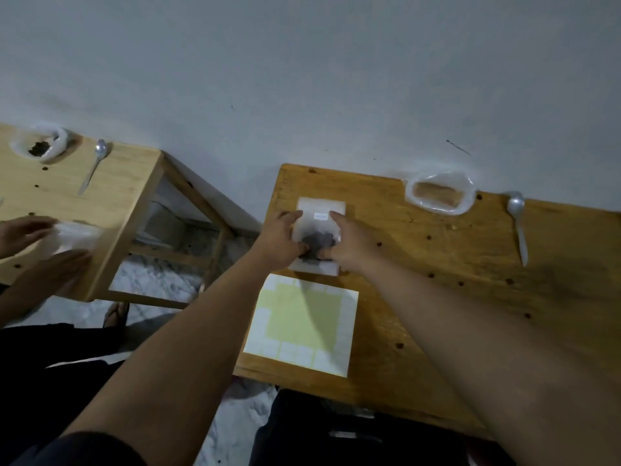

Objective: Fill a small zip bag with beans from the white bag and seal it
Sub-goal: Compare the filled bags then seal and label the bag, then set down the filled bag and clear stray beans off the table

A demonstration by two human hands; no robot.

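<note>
Near left table edge point(274, 201), zip bag point(319, 230)

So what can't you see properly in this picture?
Head view:
- Small white label on the small clear zip bag: writing too small and blurred.
- The bag's near end: covered by the left hand and right hand, so sealed or not is hidden.
- Brown filling in the crumpled clear plastic bag: too blurred to name.
- Another person's hands: cut off by the left edge.

The light was dim and grey; soft shadows crossed the table point(437, 314), and straight lines bowed near the edges.
</note>
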